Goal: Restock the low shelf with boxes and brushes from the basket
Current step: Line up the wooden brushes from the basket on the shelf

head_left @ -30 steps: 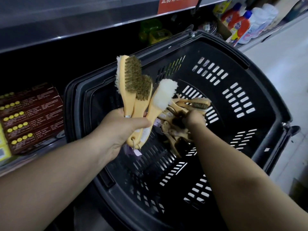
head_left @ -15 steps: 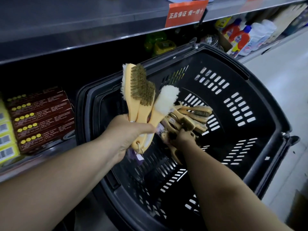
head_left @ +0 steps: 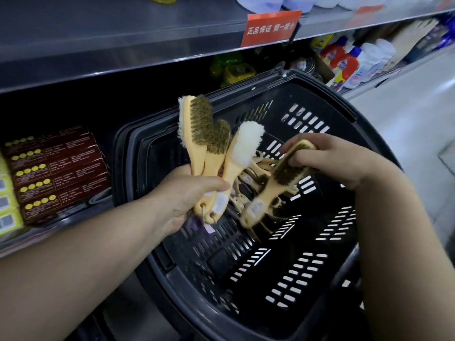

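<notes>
Furthest left of the basket point(head_left: 327, 98), stacked brown boxes point(head_left: 56, 173) sit on the low shelf point(head_left: 37, 233), with yellow boxes point(head_left: 7, 205) beyond them at the frame edge. Over the basket's left rim, the left hand point(head_left: 187, 195) grips three yellow-handled brushes point(head_left: 211, 143) by their handles, fanned upward. Two of them show tan bristles and the third a white fluffy head. Small tags point(head_left: 209, 227) hang from the handle ends below the fist. Inside the basket, behind that bunch, a heap of loose brushes point(head_left: 256, 168) lies against the slotted wall. Above the basket's middle, the right hand point(head_left: 327, 161) holds a fourth brush point(head_left: 275, 183) by its bristled head, fingers curled round the top. Its handle points down and left towards the heap, and it is blurred. Above the basket, a red sign point(head_left: 270, 27) hangs on the upper shelf edge. Right of the basket's far rim, red and white detergent bottles point(head_left: 349, 62) stand on a shelf.
</notes>
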Tool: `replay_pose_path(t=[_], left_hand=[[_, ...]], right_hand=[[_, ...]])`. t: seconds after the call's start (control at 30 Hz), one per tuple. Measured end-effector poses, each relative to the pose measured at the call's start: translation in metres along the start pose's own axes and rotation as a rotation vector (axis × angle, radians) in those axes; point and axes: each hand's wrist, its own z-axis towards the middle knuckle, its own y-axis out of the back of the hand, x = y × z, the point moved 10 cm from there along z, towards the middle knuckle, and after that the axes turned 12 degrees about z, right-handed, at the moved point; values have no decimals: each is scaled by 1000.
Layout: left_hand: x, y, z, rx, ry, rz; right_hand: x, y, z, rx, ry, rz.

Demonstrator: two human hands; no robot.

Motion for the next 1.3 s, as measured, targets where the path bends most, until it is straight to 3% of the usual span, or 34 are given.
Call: replay_pose_path(t=[0.1,0.2,0.3,0.43,0.6,0.93,1.07,1.17,1.23,1.3], left_hand=[[-3,1,-1,8,-11,-51],[-6,-4,-4,52,-23,-95],[-9,-6,-7,73,-34,-141],[-12,-9,-11,90,-26,-229],[-19,-21,-26,176,-68,-160],[-34,20,-63,184,-157,-93],[-31,62,-84,104,-173,-200],[-19,102,-99,5,-171,-277],[-5,126,-110,-66,-151,-277],[10,140,-117,-115,-120,-252]], right_hand=[[9,-16,-13,87,44,296],[7,-36,-14,69,52,588],[2,-53,-9,-43,101,840],[0,-63,-7,-287,177,965],[5,-82,-13,-406,215,1167],[48,-123,-22,-383,305,982],[60,-159,-11,-291,202,753],[65,-196,1,-144,167,773],[80,-210,11,-130,289,481],[93,-231,23,-91,412,8]])
